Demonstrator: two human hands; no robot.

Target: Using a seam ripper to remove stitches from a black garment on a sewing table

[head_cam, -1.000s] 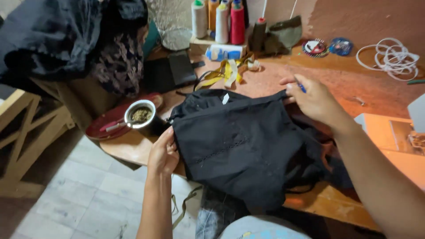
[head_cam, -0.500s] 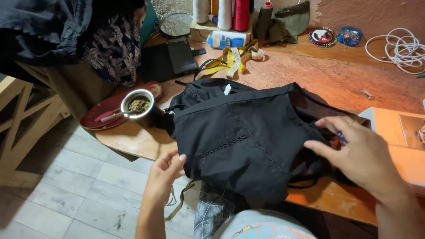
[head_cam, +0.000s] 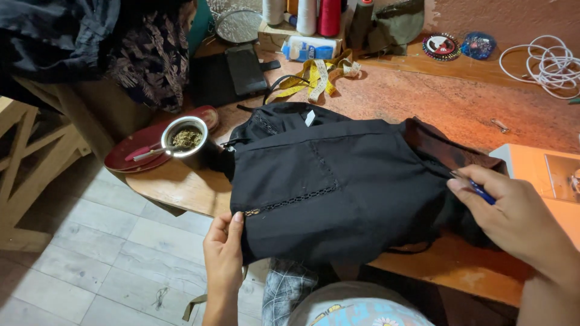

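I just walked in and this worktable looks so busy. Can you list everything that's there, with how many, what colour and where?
Garment: one, black, spread over the table's front edge.
Table: one, reddish wood.
Measuring tape: one, yellow, behind the garment.
Thread cones: several, white and red among them, at the back.
Cup: one, metal, holding greenish herb, beside the garment.
Plate: one, red, under the cup.
Cord: one coil, white, far right.
Dark clothes: a pile, upper left.
Left hand: pinches the garment's lower left edge.
Right hand: on the garment's right side, holding a blue pen.
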